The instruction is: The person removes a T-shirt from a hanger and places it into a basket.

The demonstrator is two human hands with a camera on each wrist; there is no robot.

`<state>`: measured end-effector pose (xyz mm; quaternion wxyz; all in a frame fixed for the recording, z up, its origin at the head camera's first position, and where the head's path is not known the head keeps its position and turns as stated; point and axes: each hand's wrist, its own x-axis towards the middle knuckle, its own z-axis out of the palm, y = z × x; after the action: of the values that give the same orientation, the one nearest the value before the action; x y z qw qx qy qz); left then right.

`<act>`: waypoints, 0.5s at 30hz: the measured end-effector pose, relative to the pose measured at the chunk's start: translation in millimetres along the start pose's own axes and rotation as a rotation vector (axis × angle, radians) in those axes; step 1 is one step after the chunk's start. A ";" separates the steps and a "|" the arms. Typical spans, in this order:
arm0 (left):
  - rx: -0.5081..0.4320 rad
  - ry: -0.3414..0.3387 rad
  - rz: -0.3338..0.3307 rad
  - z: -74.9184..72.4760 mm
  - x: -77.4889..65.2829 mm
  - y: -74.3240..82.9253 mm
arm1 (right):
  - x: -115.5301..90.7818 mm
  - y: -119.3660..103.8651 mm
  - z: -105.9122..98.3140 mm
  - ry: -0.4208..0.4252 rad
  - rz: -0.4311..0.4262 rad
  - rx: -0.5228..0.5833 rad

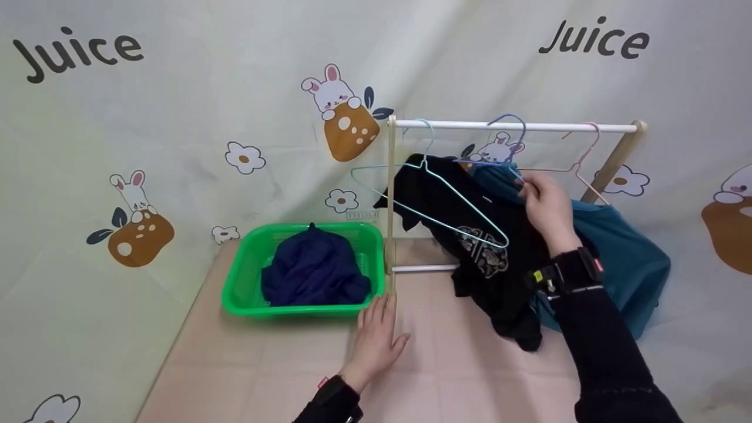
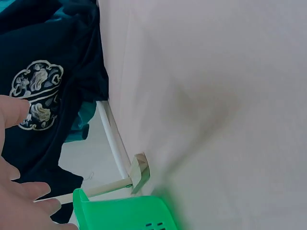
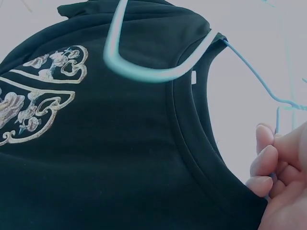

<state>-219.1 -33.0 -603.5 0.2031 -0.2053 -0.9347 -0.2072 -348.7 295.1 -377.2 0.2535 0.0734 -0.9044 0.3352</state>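
Observation:
My right hand (image 1: 549,205) pinches the blue-purple hanger (image 1: 523,132) by one shoulder, and its hook is at the rack's white rail. On this hanger hangs a black shirt (image 3: 120,129) with a pale flower emblem, slanting down to the left; its far shoulder is partly hidden. Fingers extended, my left hand (image 1: 376,338) is at the basket's front right corner and the foot of the rack's left post (image 1: 390,200). Whether it touches either cannot be told. A mint hanger (image 1: 464,200) with nothing on it hangs in front of the shirt.
A green basket (image 1: 232,288) holding dark blue cloth (image 1: 314,264) stands left of the rack. At the rail's right end, a pink hanger (image 1: 597,138) hangs above a teal garment (image 1: 628,264). A printed curtain (image 1: 194,106) closes off the back.

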 end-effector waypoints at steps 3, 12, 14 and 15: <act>-0.014 -0.005 -0.011 1.9 2.6 1.5 | -11.1 11.8 0.0 -0.009 -0.002 0.005; -0.041 -0.005 -0.030 6.7 5.1 5.0 | -50.7 51.2 13.0 -0.095 0.043 0.010; -0.039 0.016 -0.023 8.5 5.0 4.6 | -59.6 59.3 16.3 -0.107 0.061 0.009; -0.037 0.030 -0.017 9.1 5.0 4.4 | -64.1 63.8 18.0 -0.110 0.068 0.010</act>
<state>-223.9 -23.6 -607.5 0.2115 -0.1981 -0.9293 -0.2291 -320.2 329.9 -457.8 0.1916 0.0620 -0.9172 0.3438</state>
